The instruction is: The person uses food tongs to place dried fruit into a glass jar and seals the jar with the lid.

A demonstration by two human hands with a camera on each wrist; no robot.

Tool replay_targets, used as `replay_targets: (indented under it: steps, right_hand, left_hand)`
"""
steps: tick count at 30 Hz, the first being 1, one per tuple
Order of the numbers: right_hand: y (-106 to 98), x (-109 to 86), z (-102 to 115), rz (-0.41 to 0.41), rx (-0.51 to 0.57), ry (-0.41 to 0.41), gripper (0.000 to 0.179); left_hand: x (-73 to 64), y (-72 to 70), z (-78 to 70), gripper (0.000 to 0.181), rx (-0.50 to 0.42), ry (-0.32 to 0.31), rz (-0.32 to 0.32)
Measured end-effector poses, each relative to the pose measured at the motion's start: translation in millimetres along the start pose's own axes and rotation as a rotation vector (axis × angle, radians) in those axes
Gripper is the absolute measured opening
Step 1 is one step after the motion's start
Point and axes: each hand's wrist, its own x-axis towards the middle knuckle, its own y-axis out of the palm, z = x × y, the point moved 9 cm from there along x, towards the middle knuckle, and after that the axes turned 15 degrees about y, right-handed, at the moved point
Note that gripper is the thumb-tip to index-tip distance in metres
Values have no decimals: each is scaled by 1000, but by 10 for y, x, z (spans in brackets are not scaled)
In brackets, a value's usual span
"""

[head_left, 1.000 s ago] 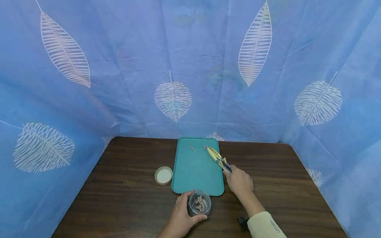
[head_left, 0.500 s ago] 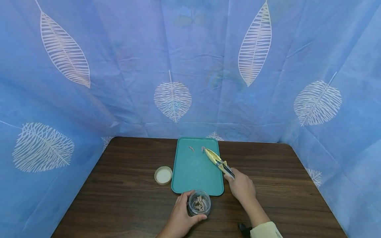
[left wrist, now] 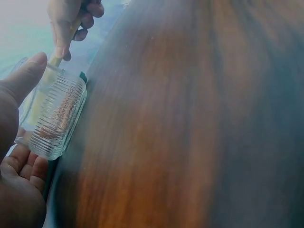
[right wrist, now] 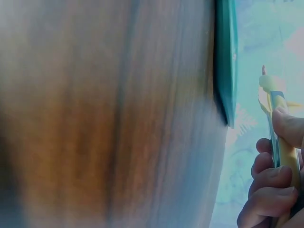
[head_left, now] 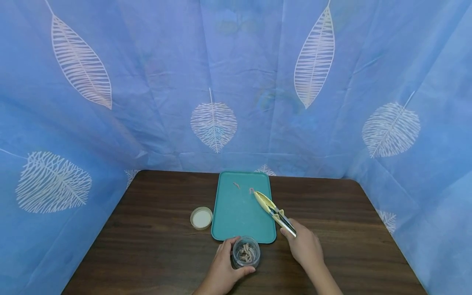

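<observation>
My left hand (head_left: 223, 267) grips a clear ribbed jar (left wrist: 57, 114) at the front edge of the teal tray, thumb on one side and fingers on the other. Several brownish strips (head_left: 246, 253) lie inside it. My right hand (head_left: 305, 245) holds yellow-tipped tongs (head_left: 266, 203), which slant over the tray's right side with their tips nearly together. At those tips is a small pinkish strip (head_left: 251, 190); in the right wrist view, a piece of it (right wrist: 264, 70) pokes out beyond the tongs. Another pinkish strip (head_left: 236, 185) lies near the tray's far end.
The teal tray (head_left: 239, 221) lies lengthwise on the dark wooden table (head_left: 155, 246). Left of the tray is a round lid (head_left: 201, 218) with a white middle. A blue cloth (head_left: 250, 82) with white leaf prints hangs behind the table and at both sides.
My right hand and the tongs have drawn back toward me, and the pinkish strip at their tips has moved slightly nearer too. My left hand and the jar have stayed in place.
</observation>
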Motion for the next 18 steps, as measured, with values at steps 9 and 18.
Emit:
replay_targets:
  steps: [9,18]
  right_hand:
    - [4,-227,-94,8,10,12,48]
    - [19,-432,-167,60,20,63,38]
  left_hand:
    - [-17,-9,-16,94,4,21,-14]
    - [-13,-15,-17,93,6,34,-20]
